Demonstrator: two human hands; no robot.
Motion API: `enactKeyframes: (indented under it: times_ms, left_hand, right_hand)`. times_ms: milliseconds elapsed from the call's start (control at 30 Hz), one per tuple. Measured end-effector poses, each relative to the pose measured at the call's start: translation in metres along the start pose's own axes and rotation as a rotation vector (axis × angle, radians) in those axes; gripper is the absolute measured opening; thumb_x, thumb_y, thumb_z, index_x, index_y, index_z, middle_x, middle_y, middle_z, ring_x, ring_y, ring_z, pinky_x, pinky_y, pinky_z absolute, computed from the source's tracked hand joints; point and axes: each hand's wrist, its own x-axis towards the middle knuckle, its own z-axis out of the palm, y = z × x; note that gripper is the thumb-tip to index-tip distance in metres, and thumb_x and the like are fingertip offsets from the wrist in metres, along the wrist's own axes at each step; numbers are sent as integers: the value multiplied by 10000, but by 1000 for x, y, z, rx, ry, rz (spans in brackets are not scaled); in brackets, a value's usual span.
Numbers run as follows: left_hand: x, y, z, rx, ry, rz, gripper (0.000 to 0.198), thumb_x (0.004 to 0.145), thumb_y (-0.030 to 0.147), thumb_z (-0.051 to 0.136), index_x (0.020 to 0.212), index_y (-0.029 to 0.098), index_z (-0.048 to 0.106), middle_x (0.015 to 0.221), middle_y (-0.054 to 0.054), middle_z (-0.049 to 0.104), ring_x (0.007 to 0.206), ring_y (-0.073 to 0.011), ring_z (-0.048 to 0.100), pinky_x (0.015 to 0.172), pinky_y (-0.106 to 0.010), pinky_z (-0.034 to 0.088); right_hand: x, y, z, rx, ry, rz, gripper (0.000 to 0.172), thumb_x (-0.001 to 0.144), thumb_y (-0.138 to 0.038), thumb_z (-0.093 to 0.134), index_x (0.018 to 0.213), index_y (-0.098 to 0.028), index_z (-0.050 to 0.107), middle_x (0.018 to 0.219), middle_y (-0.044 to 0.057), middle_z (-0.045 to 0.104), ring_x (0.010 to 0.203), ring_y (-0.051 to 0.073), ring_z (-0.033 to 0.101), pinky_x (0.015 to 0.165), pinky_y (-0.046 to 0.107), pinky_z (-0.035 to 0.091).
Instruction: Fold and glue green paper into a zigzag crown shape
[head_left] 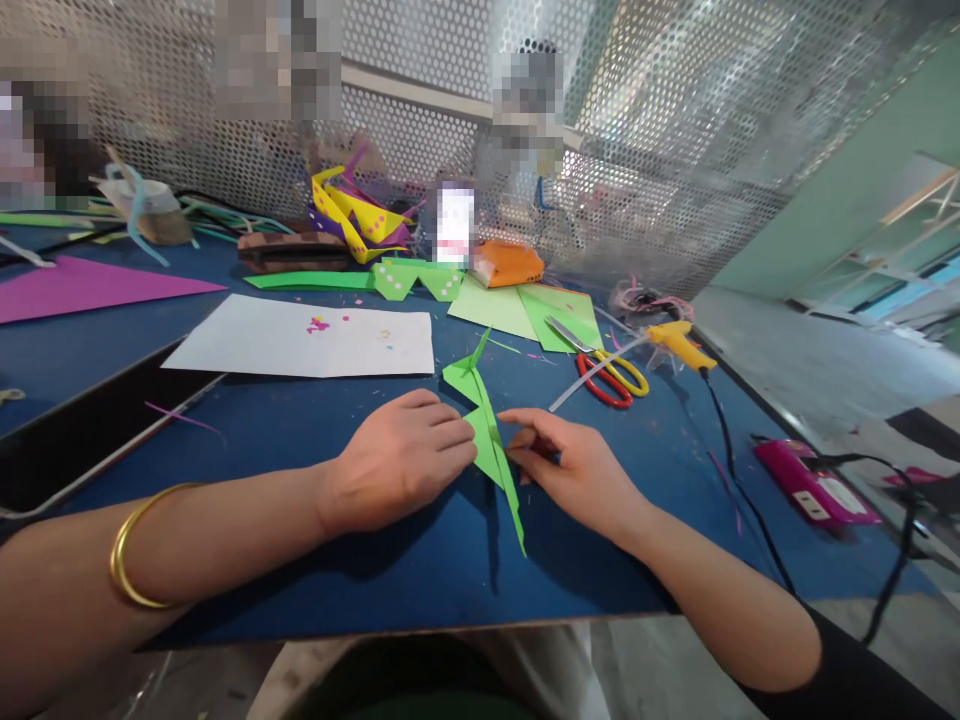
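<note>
A pair of green paper glasses [491, 450] stands folded near the table's front, seen nearly edge on. My left hand [409, 455], a gold bangle on its wrist, is closed on the left side of the glasses; its fingertips are hidden behind the knuckles. Just right of the paper, my right hand [577, 465] has its fingers curled in and thumb and fingertips close together. Whether these touch the green edge or pinch something small, I cannot tell. Beyond them lies a white sheet [262, 340] with small pink scraps.
Scissors [611, 380] with red and yellow handles and a yellow glue gun [681, 345] lie at right, near a magenta power box [814, 480]. Finished green glasses [416, 280], yellow paper glasses [360, 215], an orange packet [510, 263] and a lit phone [455, 225] line the mesh panel.
</note>
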Motion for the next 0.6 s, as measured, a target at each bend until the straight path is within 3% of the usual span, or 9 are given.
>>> enactKeyframes:
  times_ms: [100,233,400,600]
  left_hand:
    - [0,-1,4,0,65,-4,210,929,155,510,782,179,658,782,-13,711,780,-152,643,722,-282,464]
    - [-1,0,6,-61,27,-37,229,925,142,502,759,165,658,793,-29,704,757,-154,641,676,-267,480]
    - [-1,3,4,-51,-43,-46,195,927,156,500,825,167,667,846,-29,710,767,-171,646,716,-308,483]
    - [2,10,-3,-24,-88,20,203,933,172,499,815,185,663,795,-20,712,760,-167,638,748,-316,463]
  right_hand:
    - [-8,2,-5,-391,43,-377,260,871,-161,549,1122,-181,614,989,73,657,769,160,623,699,312,503]
    - [-5,2,-2,-698,67,-655,184,923,-154,468,964,-139,648,867,85,667,737,176,587,687,329,463]
    - [-4,2,0,-747,104,-745,245,944,-121,445,825,-136,658,756,61,668,697,155,586,695,308,442]
    - [-12,3,2,-768,73,-778,211,926,-109,501,810,-118,677,756,65,672,656,158,552,667,325,402]
